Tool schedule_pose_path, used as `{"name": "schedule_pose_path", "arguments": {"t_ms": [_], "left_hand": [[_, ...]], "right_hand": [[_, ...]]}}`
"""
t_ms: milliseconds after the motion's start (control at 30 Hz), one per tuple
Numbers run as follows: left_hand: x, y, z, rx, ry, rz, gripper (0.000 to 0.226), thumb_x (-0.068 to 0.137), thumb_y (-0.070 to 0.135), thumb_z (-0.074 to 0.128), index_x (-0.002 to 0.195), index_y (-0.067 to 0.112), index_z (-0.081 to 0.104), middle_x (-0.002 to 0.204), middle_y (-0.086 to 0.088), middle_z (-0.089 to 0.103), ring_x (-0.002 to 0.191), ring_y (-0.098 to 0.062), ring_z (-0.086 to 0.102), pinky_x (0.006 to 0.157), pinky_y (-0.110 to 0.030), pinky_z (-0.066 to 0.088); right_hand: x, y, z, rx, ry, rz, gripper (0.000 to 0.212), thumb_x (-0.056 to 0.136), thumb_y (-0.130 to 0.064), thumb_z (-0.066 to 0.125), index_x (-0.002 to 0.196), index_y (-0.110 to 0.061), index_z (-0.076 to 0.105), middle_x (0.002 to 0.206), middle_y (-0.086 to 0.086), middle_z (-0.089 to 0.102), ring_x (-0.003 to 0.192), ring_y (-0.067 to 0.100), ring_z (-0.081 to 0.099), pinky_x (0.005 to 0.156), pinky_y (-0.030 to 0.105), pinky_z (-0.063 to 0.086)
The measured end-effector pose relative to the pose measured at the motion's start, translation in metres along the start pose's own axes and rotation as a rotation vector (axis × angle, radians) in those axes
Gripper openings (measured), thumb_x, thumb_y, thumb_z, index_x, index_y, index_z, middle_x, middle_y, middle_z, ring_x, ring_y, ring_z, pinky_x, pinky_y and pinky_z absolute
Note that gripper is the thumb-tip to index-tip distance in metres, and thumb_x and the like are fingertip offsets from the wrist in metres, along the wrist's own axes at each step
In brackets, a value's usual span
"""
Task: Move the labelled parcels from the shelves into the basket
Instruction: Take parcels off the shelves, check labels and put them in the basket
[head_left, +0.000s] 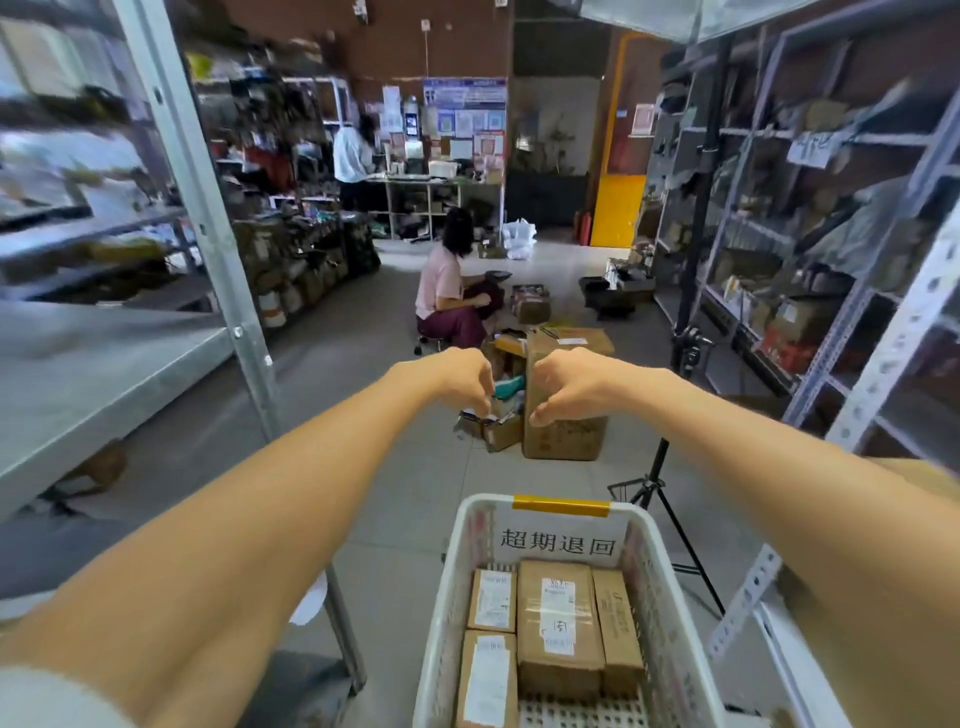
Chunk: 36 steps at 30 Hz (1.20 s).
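L hand (464, 382) & R hand (563, 387) were held out fwd, side by side above the basket (448, 597), fingers curled in, nothing gripped. Four labelled parcels (558, 623) were packed tight at the basket's far end, labels up, prob. to save room. Shelves (831, 223) were within reach.

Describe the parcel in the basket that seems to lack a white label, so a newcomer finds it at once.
Look down at the white basket with yellow tape on its far rim. Among the brown parcels inside, the narrow parcel sits against the right wall, beside the big middle parcel. It alone shows dark printed lettering rather than a white label.
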<state>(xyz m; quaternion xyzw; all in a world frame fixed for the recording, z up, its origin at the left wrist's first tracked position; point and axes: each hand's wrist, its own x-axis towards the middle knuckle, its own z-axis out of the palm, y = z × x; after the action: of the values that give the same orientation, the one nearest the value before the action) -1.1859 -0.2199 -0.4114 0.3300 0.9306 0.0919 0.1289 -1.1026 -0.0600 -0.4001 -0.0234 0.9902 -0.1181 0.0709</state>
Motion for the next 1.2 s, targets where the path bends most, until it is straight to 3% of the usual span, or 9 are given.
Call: {"name": "schedule_pose_path", "arguments": {"t_ms": [100,167,233,400,533,700,800,1033,1200], "left_hand": [[-0.025,0.005,-0.014,0.014,0.023,-0.083,0.033,0.083,0.022,0.069,0.116,0.014,0.066,0.107,-0.004,0.067,0.091,-0.018,0.062,0.078,-0.030,0.051],[-0.042,0.003,-0.022,0.024,0.053,-0.161,0.033,0.082,0.025,0.071,0.114,0.017,0.066,0.109,-0.005,0.068,0.090,-0.019,0.062,0.085,-0.034,0.053],[-0.062,0.001,-0.026,0.032,0.079,-0.226,0.034,0.081,0.028,0.072,0.113,0.018,0.066,0.106,-0.004,0.068,0.089,-0.019,0.062,0.086,-0.034,0.053],[-0.145,-0.007,-0.017,0.028,0.118,-0.401,0.035,0.082,0.031,0.071,0.114,0.017,0.067,0.108,0.001,0.066,0.100,-0.017,0.061,0.091,-0.033,0.051],[-0.230,-0.017,-0.003,0.029,0.152,-0.573,0.035,0.080,0.029,0.072,0.113,0.020,0.065,0.110,0.002,0.066,0.096,-0.015,0.060,0.089,-0.034,0.050],[-0.335,-0.005,-0.009,0.032,0.221,-0.770,0.035,0.079,0.025,0.073,0.113,0.019,0.068,0.107,0.003,0.067,0.095,-0.014,0.060,0.088,-0.031,0.051],[-0.398,0.006,-0.020,0.014,0.289,-0.893,0.037,0.079,0.024,0.075,0.115,0.018,0.067,0.112,0.000,0.065,0.098,-0.015,0.060,0.086,-0.030,0.050],[-0.564,0.054,-0.015,-0.030,0.478,-1.250,0.036,0.080,0.027,0.075,0.113,0.021,0.065,0.103,0.002,0.062,0.100,-0.018,0.059,0.080,-0.026,0.045],[-0.681,0.124,0.007,-0.018,0.481,-1.513,0.034,0.079,0.032,0.075,0.110,0.022,0.065,0.104,0.004,0.059,0.092,-0.015,0.057,0.078,-0.028,0.047]], "right_hand": [[-0.004,-0.010,-0.014,-0.059,-0.004,-0.093,0.033,0.083,-0.035,0.072,0.105,-0.014,0.060,0.095,0.002,0.061,0.079,0.017,0.054,0.054,0.025,0.036],[-0.005,-0.022,-0.021,-0.075,0.013,-0.156,0.024,0.083,-0.037,0.071,0.091,-0.017,0.060,0.084,0.000,0.058,0.075,0.017,0.055,0.055,0.028,0.044],[-0.003,-0.037,-0.024,-0.093,0.018,-0.234,0.035,0.081,-0.040,0.072,0.102,-0.013,0.062,0.093,0.004,0.062,0.081,0.019,0.059,0.068,0.034,0.053],[-0.014,-0.088,-0.017,-0.105,-0.016,-0.428,0.059,0.076,-0.045,0.075,0.124,-0.015,0.059,0.114,0.007,0.064,0.097,0.024,0.061,0.086,0.037,0.053],[-0.044,-0.144,-0.007,-0.120,0.018,-0.622,0.046,0.081,-0.044,0.070,0.115,-0.012,0.064,0.109,0.007,0.067,0.094,0.026,0.062,0.084,0.036,0.053],[-0.086,-0.220,-0.006,-0.213,0.039,-0.840,0.048,0.080,-0.050,0.069,0.113,-0.016,0.064,0.112,0.005,0.065,0.095,0.024,0.059,0.073,0.030,0.045],[-0.114,-0.271,-0.013,-0.190,0.034,-0.956,0.061,0.079,-0.053,0.069,0.130,-0.021,0.055,0.121,0.002,0.058,0.104,0.023,0.055,0.078,0.031,0.044],[-0.217,-0.401,0.002,-0.118,-0.007,-1.273,0.062,0.081,-0.044,0.073,0.135,-0.021,0.051,0.127,0.002,0.056,0.102,0.018,0.054,0.087,0.030,0.045],[-0.329,-0.457,0.025,-0.107,-0.158,-1.567,0.059,0.083,-0.043,0.070,0.134,-0.021,0.051,0.130,0.000,0.053,0.120,0.021,0.049,0.091,0.030,0.044]]}}
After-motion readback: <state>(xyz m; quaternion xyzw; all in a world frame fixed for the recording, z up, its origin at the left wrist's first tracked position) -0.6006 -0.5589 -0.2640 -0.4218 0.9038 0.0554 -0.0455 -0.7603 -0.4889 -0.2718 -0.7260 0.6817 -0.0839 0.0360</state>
